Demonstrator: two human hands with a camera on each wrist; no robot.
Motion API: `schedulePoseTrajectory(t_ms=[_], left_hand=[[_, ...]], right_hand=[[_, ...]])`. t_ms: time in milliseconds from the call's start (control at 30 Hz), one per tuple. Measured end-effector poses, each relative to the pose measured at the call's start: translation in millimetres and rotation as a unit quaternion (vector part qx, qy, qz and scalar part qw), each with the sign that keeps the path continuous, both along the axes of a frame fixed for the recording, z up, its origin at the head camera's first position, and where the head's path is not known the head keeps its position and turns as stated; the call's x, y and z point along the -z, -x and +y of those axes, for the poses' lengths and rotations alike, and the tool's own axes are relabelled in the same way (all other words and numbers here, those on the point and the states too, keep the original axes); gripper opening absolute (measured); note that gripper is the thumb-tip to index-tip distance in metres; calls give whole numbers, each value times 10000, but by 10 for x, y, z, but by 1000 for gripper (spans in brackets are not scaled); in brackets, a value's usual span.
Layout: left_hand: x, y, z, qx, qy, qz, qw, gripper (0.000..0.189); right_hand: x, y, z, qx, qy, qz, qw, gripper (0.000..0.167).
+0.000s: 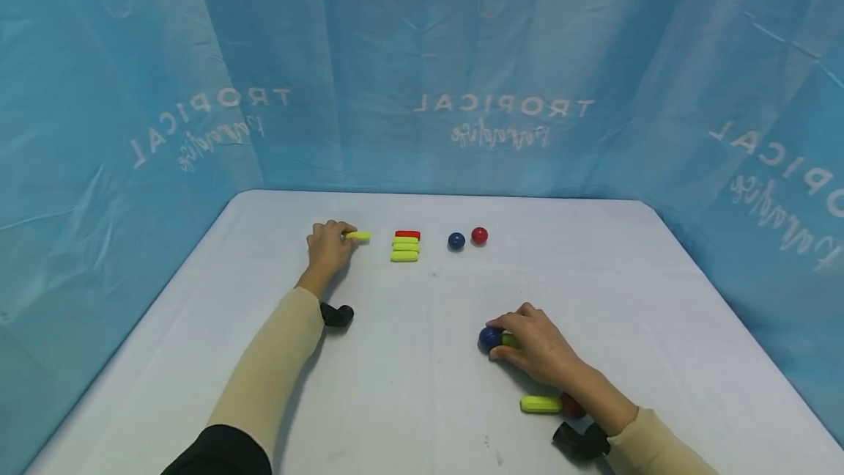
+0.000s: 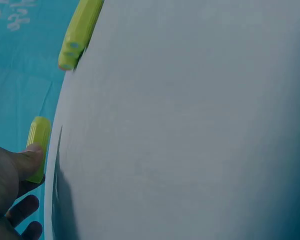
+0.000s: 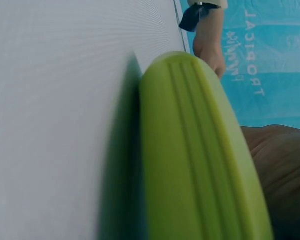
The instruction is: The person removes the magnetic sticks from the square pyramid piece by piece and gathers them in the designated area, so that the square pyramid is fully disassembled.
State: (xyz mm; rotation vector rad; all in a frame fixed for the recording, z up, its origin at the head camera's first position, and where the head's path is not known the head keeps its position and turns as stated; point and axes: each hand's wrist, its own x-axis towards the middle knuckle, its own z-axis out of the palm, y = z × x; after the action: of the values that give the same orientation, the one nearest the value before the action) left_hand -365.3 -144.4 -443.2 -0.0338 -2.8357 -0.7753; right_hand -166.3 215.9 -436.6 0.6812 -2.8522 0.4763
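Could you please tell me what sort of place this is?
Probably a makeshift recording booth: blue printed curtains line three sides of a white table, and two black wrist-worn devices are in view.

- Table (image 1: 395, 387): curtain (image 1: 422, 50) behind it and along both sides.
- Far left of table: left hand (image 1: 327, 246), left bar (image 1: 360, 236) between thumb and fingers, jutting right.
- Right of left bar, apart: row (image 1: 405, 248) of four bars, side by side, ranked front to back.
- Right of row, apart: first ball (image 1: 456, 241); second ball (image 1: 479, 235) just right of it, slightly farther back.
- Right of centre, nearer: right hand (image 1: 537, 347), third ball (image 1: 489, 339) at its fingertips; middle bar (image 1: 511, 341) between that ball and the palm.
- In front of right hand: near bar (image 1: 541, 404), fourth ball (image 1: 571, 407) at its right end, partly behind right wrist.
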Motion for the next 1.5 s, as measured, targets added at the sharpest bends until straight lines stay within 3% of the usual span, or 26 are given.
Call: schedulePoseTrajectory(t_ms=[300,567,800,1100,1300,1400,1500], left_hand=[[38,83,-57,-73,150,-160,9997,27],[7,61,-36,-9,302,-247,9992,29],[8,66,-51,-26,314,-290,9991,30],[25,58,-45,-7,283,-260,9993,37],[-24,-114,1,24,36,295,9996,38],[-66,-295,98,269,-286,658,9971,31],[-93,-541,229,702,-609,848,9921,25]], right_hand=[[-42,-19,-50,-26,-183,53,9998,47],[-179,-98,121,383,-241,-150,9989,53],[-121,-133,344,753,-509,-390,9951,42],[-41,-108,369,609,-361,-245,9972,26],[-23,-73,288,403,-294,-157,9986,25],[-18,-51,226,299,-265,-126,9991,24],[-13,-33,156,238,-256,-184,9992,25]])
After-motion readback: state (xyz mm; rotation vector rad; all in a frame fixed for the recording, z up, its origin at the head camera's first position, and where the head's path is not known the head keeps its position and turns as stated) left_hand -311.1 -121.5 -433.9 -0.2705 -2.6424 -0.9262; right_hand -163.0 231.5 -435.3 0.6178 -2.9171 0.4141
